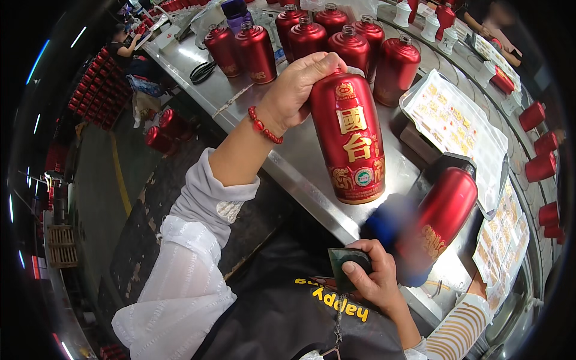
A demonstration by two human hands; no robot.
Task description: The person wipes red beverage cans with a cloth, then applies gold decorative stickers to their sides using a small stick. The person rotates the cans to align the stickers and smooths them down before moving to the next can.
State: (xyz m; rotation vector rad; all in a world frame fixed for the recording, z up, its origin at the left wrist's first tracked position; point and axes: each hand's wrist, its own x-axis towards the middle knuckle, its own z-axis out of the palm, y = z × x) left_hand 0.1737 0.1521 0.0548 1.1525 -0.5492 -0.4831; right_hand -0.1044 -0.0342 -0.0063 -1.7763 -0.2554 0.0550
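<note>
My left hand (305,87) is closed around the neck and shoulder of a glossy red bottle (327,129) with gold lettering and a round green-and-white label. The bottle stands nearly upright, its base close to the metal table's front edge. Lower down, in front of my dark apron (270,312), my right hand (378,276) pinches a dark green flat scraper (339,270); a thin chain hangs below it. Right of these, a second red bottle (447,204) with gold decoration lies tilted on a dark stand, with a blurred blue part (387,221) beside it.
Several plain red bottles (306,39) stand at the back of the metal table (240,114). Gold sticker sheets (450,114) lie on the right, with more sheets (504,240) nearer. A curved conveyor carries bottles (532,116) at the far right. Other people work in the background.
</note>
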